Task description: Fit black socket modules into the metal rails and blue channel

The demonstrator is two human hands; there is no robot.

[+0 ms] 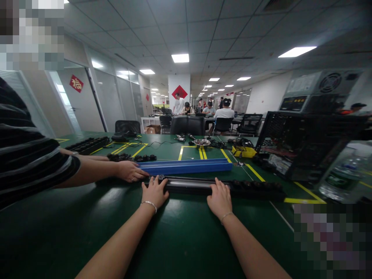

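A long, low black tray (188, 186) lies across the green table in front of me, with a shiny grey strip along its middle and dark lumpy parts toward its right end. Over its middle-left, my left hand (154, 193) holds it, fingers reaching across the top. My right hand (221, 197) grips it farther right, fingers bent over the edge. Just behind lies a long blue channel-shaped strip (188, 166). Another person's hand (132, 171) from the left touches near the blue strip's left end and the tray.
On the green table (186, 240) stand a metal bowl (202, 143), a yellow-and-black item (244, 151) and, at left, a black rack (87, 145). To the right are an open computer case (308, 143) and a plastic bottle (341, 174). People sit at tables farther back.
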